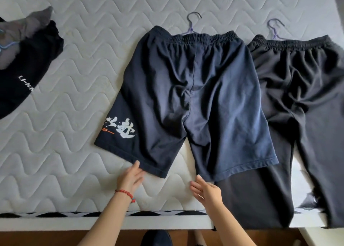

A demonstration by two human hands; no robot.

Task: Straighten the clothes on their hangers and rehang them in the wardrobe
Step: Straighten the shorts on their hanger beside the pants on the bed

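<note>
Left hand (130,176), right hand (206,190), fingers straight, apart, at navy cotton shorts (186,100) hems near quilted mattress (74,134) front edge: smooth legs flat, outward

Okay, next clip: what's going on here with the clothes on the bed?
A person is smoothing navy shorts laid flat on a quilted mattress, a hanger hook showing above the waistband. The left hand touches the printed leg's hem; the right hand hovers open below the other leg. Black trousers on a second hanger lie alongside.
</note>
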